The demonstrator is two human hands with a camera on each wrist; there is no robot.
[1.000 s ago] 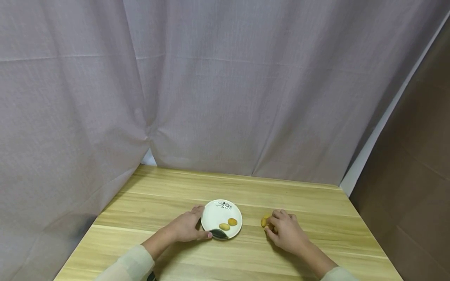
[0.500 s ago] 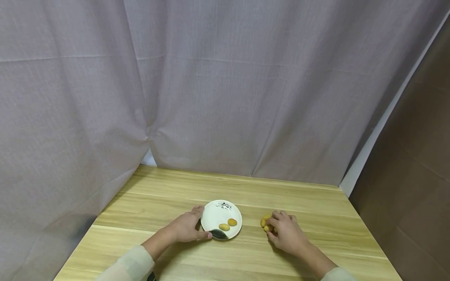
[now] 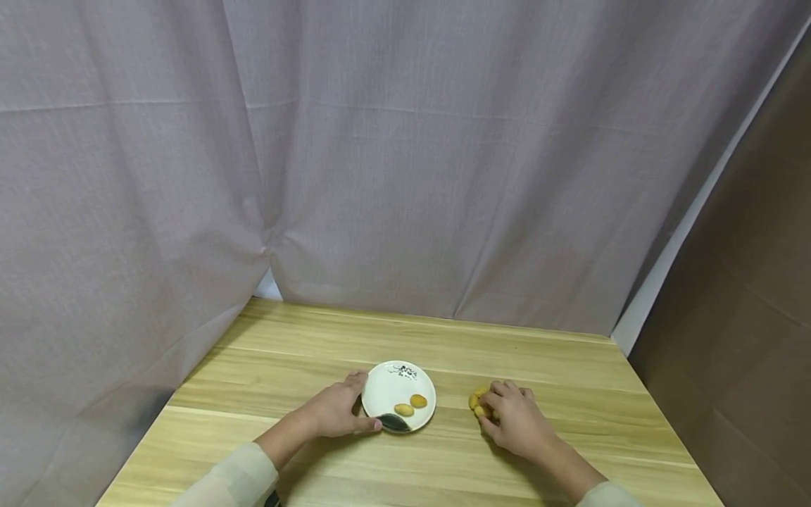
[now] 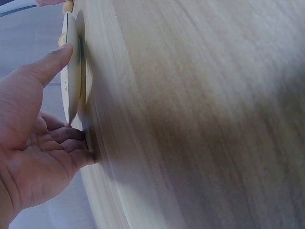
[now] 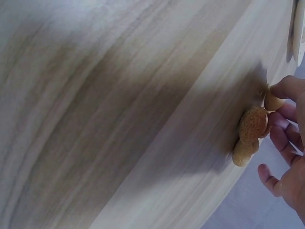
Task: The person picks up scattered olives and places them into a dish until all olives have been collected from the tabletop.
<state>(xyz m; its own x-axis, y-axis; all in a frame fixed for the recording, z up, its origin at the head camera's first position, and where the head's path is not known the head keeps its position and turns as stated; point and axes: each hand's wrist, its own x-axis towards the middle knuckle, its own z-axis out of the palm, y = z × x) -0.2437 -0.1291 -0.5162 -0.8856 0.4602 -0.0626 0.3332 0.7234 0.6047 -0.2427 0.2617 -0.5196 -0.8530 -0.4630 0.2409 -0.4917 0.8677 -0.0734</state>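
A round white plate (image 3: 384,389) with a dark leaf-shaped patch and a small floral print lies on the table. Two oval yellow-brown pieces (image 3: 403,409) sit on it. My left hand (image 3: 336,410) holds the plate's left side, thumb on the near rim (image 4: 71,90) and fingers along the edge. To the right, my right hand (image 3: 518,422) is at a small cluster of similar pieces (image 3: 474,401), partly covering it. In the right wrist view, thumb and forefinger pinch one piece (image 5: 273,102); other rough-skinned pieces (image 5: 252,125) lie beside it. Their exact kind is unclear.
The wooden table (image 3: 304,345) has light grain. Grey cloth (image 3: 405,211) hangs behind it and along the left, and a brown panel (image 3: 741,317) stands at the right.
My right thumb and fingers have shifted slightly among the pieces, leaving more of the near one visible. My left hand and the plate are practically still.
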